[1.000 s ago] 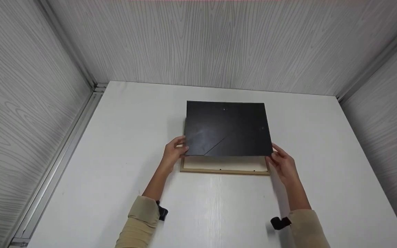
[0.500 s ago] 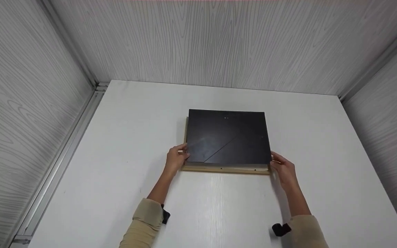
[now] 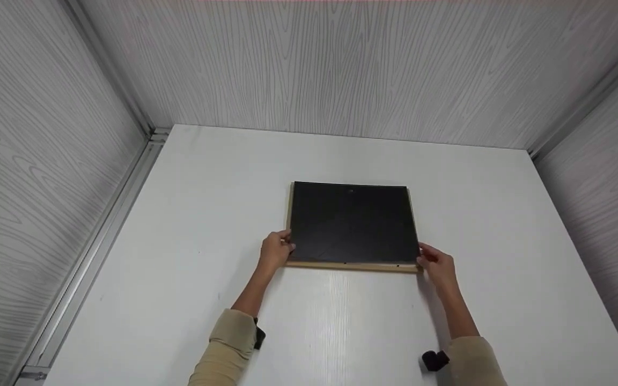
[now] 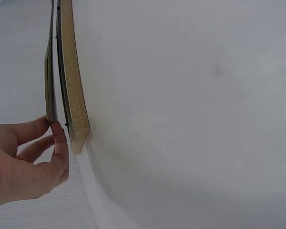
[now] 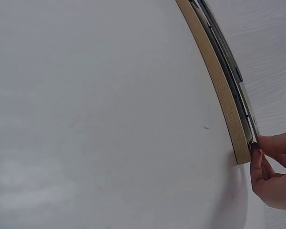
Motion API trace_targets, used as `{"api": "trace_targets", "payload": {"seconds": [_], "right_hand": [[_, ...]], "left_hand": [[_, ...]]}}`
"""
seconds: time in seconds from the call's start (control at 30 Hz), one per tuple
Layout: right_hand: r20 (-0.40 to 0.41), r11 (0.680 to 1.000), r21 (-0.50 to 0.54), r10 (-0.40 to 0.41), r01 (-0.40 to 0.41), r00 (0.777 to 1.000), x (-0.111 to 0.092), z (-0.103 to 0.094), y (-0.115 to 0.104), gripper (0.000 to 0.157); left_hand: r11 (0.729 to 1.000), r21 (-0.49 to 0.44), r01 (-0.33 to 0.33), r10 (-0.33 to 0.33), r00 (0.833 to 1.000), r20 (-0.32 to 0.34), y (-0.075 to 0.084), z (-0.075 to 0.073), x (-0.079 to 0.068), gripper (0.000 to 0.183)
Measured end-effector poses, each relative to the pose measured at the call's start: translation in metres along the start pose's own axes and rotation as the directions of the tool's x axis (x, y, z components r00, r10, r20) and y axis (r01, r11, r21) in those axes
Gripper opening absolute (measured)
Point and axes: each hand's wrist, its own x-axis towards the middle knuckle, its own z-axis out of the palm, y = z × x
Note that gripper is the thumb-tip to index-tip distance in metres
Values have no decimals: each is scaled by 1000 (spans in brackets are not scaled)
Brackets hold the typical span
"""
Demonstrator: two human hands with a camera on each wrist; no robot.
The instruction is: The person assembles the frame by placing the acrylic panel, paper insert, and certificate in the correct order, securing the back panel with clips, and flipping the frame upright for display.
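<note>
With my left hand [image 3: 275, 250] and right hand [image 3: 439, 266] I pinch the black board [image 3: 354, 222] near its two closest corners, probably to guide that edge evenly, just above the wooden frame [image 3: 352, 267] lying on the desk [image 3: 207, 214].

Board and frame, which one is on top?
The black board, pinched by the left hand and right hand; the wooden frame lies beneath it.

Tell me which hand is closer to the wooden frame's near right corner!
Right: the right hand pinches the black board just beside that corner, while the left hand is across at the board's left edge.
</note>
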Motion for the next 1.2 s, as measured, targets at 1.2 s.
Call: {"api": "trace_targets", "payload": {"seconds": [1.2], "right_hand": [[43,996,-87,18,-14,999,-4,2,-3,38]], "left_hand": [[986,159,-50,55,998,-26,-4,3,1,35]]}}
